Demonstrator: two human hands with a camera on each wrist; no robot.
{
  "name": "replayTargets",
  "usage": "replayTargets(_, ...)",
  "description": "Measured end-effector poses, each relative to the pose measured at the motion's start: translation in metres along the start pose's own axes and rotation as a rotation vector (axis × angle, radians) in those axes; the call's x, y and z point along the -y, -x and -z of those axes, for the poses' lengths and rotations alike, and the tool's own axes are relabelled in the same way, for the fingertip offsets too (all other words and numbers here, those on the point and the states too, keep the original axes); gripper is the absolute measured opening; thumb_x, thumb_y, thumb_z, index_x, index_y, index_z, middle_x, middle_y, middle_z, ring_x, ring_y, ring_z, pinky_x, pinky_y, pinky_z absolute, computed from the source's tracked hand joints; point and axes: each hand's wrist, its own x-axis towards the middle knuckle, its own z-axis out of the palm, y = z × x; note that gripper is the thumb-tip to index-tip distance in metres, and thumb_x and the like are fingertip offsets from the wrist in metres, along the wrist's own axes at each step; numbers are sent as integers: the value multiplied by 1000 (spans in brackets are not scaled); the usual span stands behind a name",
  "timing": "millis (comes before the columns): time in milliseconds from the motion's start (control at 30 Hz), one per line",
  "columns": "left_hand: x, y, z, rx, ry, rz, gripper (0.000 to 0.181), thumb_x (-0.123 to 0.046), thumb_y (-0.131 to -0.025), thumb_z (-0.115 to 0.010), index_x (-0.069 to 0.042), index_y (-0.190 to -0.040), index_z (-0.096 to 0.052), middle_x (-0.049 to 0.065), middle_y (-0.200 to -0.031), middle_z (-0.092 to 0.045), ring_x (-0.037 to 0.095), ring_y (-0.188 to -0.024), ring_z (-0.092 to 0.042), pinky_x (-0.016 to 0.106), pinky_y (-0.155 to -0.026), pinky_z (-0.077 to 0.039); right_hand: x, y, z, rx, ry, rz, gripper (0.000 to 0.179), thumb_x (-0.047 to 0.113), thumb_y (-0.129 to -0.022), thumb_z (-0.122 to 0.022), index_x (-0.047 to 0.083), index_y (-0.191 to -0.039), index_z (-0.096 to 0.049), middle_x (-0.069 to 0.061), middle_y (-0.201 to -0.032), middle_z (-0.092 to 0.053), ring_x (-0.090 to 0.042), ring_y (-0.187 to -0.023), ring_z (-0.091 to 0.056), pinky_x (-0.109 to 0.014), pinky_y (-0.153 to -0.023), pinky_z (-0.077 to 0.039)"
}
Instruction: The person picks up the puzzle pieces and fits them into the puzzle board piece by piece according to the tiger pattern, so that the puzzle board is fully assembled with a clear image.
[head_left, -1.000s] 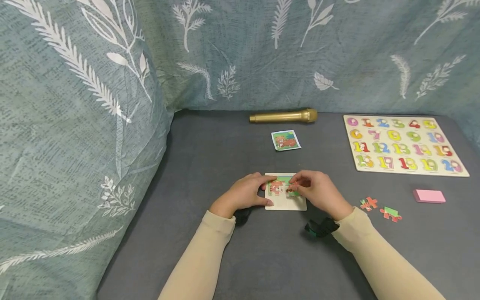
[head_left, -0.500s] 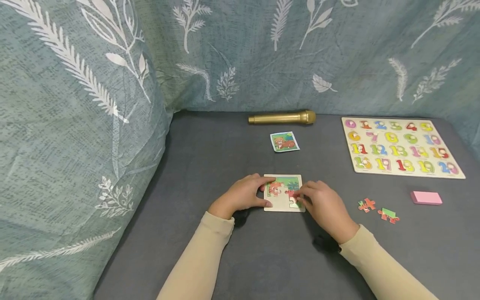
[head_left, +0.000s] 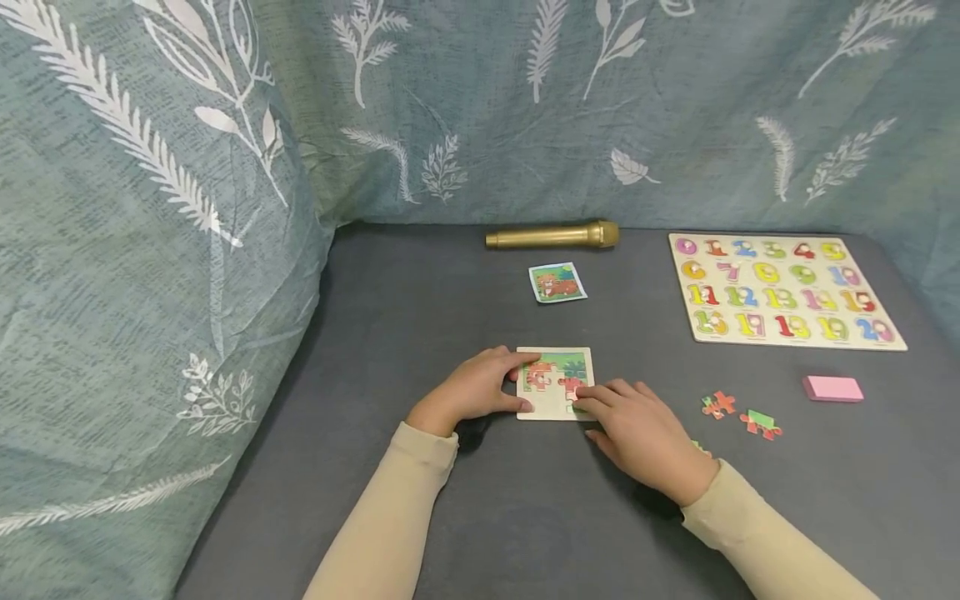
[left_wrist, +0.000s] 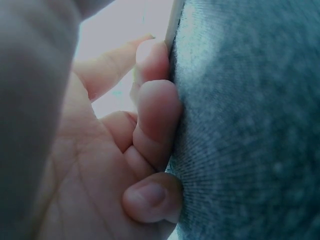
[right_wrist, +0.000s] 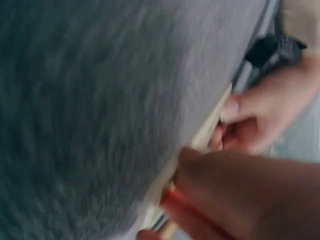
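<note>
Fingers (head_left: 600, 397) at part-filled puzzle tray (head_left: 545, 407)

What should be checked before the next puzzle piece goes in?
1. Left hand steadying the puzzle board: ok, it grips the left side.
2. Right hand free: not ok, it covers the board's near right corner.
3. Piece under its fingertips fully seated: cannot tell, partly covered.
4. Loose pieces in sight: ok, though the right hand partly hides one.
5. Picture card visible: ok, face up beyond the board.
</note>
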Motion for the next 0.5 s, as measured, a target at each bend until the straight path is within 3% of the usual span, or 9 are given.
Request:
replayTargets(133,0,0,-1,-2,5,-6,78,-32,-87,-89,-14,-155,-54,-2,-93,-50,16,-86,-45,34,-79,-39,5,2,-2,33,38,-13,46,15,-84,-88,5,-126,-72,-9,-130,-68,-28,-112,-64,-45,-86,-51)
replayTargets(367,0,-2,-4,2,9,-14,79,-31,-87,-89,-14,-154,-54,-2,-93,-50,15,-85,-45,34,-79,-39,12,5,-3,84,8,-81,52,11,-86,-84,0,-134,-67,-12,-134,-65,-31,-117,-62,-48,-91,-52)
replayTargets(500,0,-4,-4,6,8,-20,78,-32,-87,-89,-13,-155,-54,-1,-92,-49,15,-84,-44,33,-77,-37,17,2,-2,96,117,-25,45,12,-89,-81,-4,-129,-69,-15,-129,-65,-33,-114,-62,-46,-98,-50)
